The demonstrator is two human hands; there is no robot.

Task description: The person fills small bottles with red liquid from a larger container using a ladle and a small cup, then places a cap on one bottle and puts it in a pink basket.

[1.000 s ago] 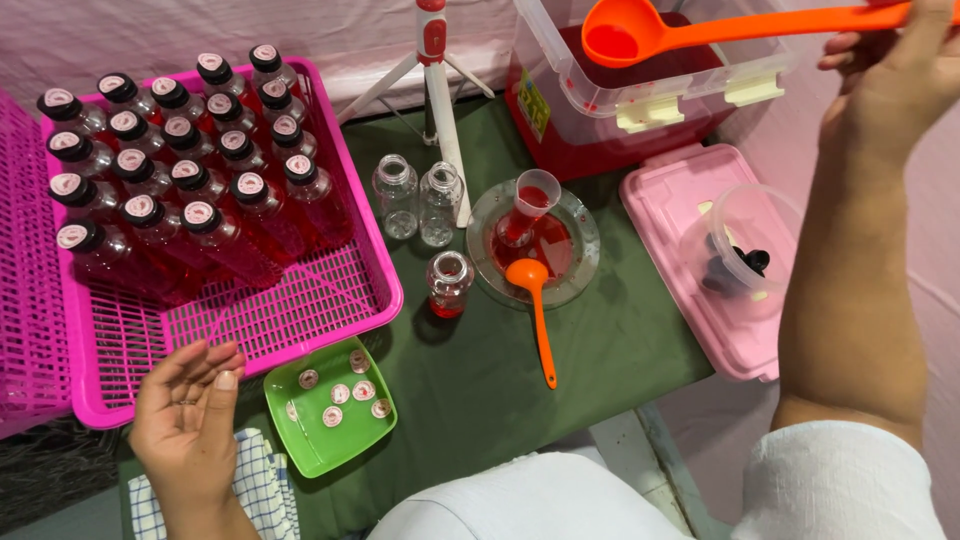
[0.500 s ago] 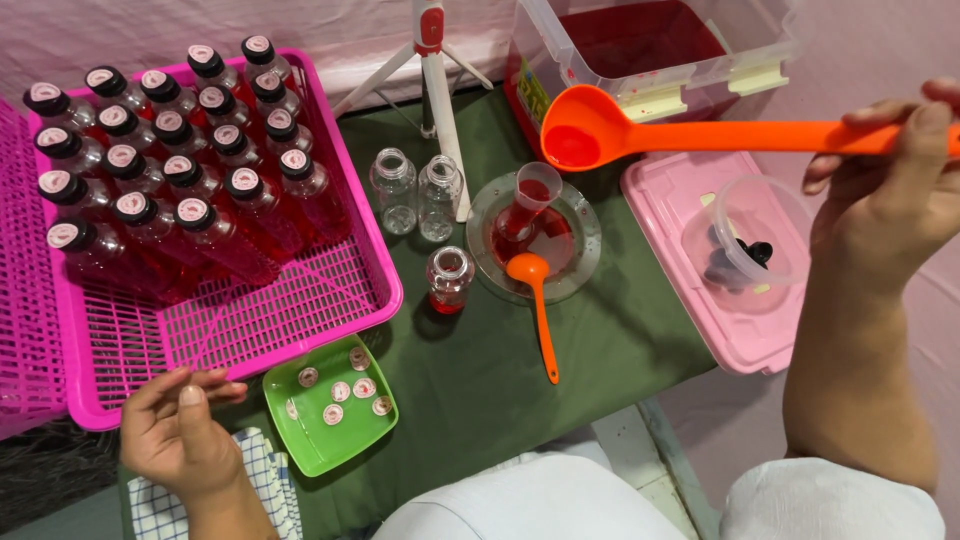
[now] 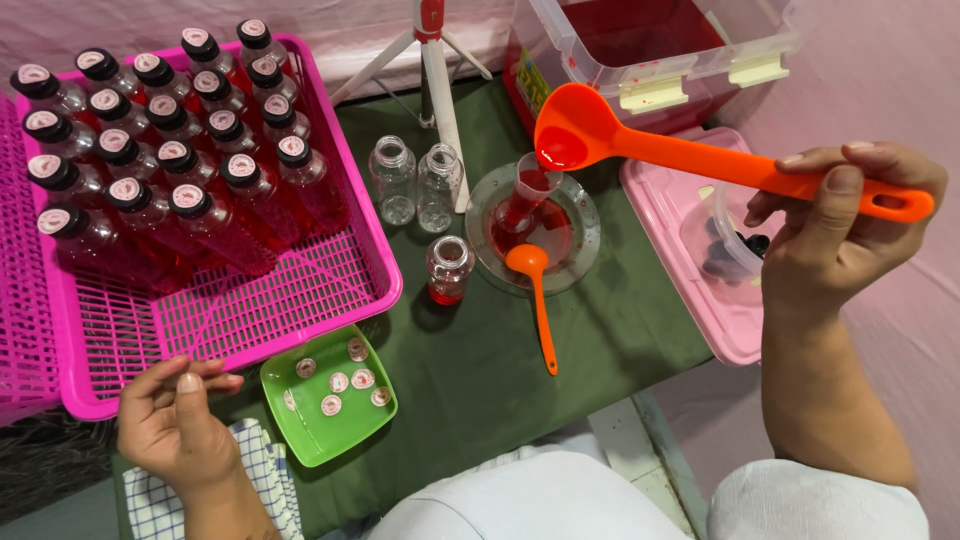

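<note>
My right hand (image 3: 835,235) grips the handle of a large orange ladle (image 3: 600,135) whose bowl holds red liquid, held just above a small funnel cup (image 3: 532,180) in a round glass dish (image 3: 585,225). A smaller orange spoon (image 3: 540,300) rests with its bowl in that dish. A small bottle (image 3: 448,270) with a little red liquid stands open beside the dish; two empty clear bottles (image 3: 415,185) stand behind it. My left hand (image 3: 175,420) hovers over a checked cloth (image 3: 265,480), fingers curled, next to a green tray (image 3: 310,440) of bottle caps.
A pink basket (image 3: 330,300) at left holds several capped bottles of red liquid. A clear tub (image 3: 660,60) of red liquid sits at the back right, a pink lidded box (image 3: 680,250) on the right, and a white tripod (image 3: 435,70) behind the bottles.
My right hand brought the ladle from over the tub down and left to the funnel cup. My left hand curled its fingers and shifted slightly.
</note>
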